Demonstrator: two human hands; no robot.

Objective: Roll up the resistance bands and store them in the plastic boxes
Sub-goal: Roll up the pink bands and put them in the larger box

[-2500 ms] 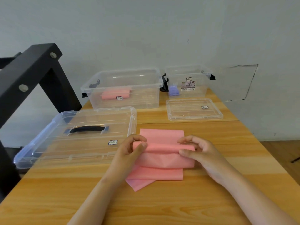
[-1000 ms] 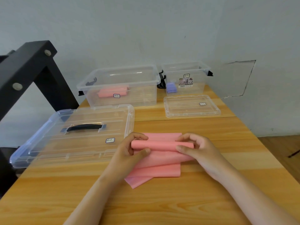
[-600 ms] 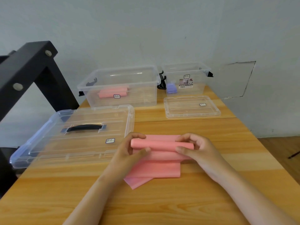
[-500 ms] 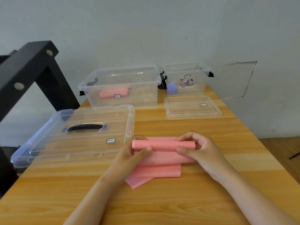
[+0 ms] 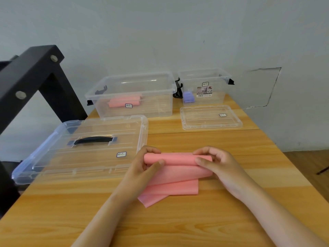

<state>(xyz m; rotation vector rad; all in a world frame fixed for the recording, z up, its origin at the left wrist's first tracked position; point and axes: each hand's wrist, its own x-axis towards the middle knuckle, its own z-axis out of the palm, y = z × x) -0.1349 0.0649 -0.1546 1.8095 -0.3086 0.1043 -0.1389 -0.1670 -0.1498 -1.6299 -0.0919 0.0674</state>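
Gripping one half-rolled pink band [image 5: 178, 168] on the table [image 5: 178, 220] are two hands, left [image 5: 142, 166] and right [image 5: 217, 164]; two boxes [image 5: 131, 97], two lids [image 5: 85, 147] are counted behind.

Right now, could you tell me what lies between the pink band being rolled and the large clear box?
In the head view, only bare wooden table; the large lid sits left.
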